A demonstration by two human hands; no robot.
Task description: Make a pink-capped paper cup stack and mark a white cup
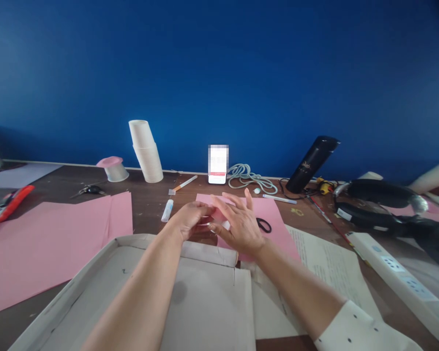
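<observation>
My left hand [190, 219] and my right hand [237, 224] meet over a pink paper sheet [270, 214] in the middle of the brown table. Between their fingers is a small piece of pink paper [216, 214], pinched from both sides; a bit of white shows under it. My right hand's fingers are partly spread above it. Black scissors [264, 225] lie on the pink sheet just right of my right hand. A white glue stick [167, 210] lies left of my left hand.
A flat cardboard box lid [106, 263] lies under my forearms. A large pink sheet [47, 243] covers the left side. Stacked paper cups [146, 151], a tape roll [113, 169], a phone [218, 164], a cable [249, 178], a black bottle [312, 163], a power strip [398, 278] and printed paper [329, 263] surround them.
</observation>
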